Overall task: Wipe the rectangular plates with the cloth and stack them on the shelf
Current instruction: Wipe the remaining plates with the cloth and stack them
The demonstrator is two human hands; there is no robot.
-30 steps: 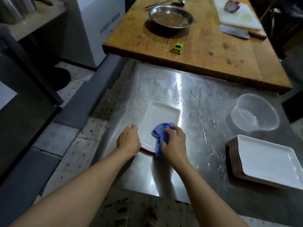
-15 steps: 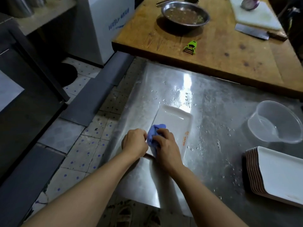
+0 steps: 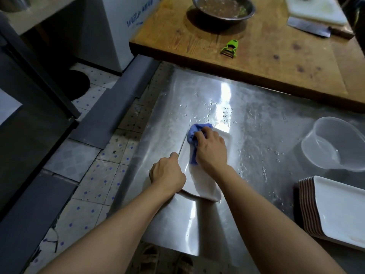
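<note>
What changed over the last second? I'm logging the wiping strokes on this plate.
The right hand slid the blue cloth from the near end of the white plate up to its far end. The left hand kept gripping the plate's left edge, and the plate stayed flat on the steel table. The plate stack went untouched.

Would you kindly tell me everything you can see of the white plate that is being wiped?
The plate is white, rectangular and shallow with rounded corners and a low raised rim, and looks like glazed ceramic. It lies flat on the wet steel table, long side running away from the person. The left hand holds its near left edge, while the right hand presses a bunched blue cloth onto its far left part. Hands and cloth hide much of its middle.
</note>
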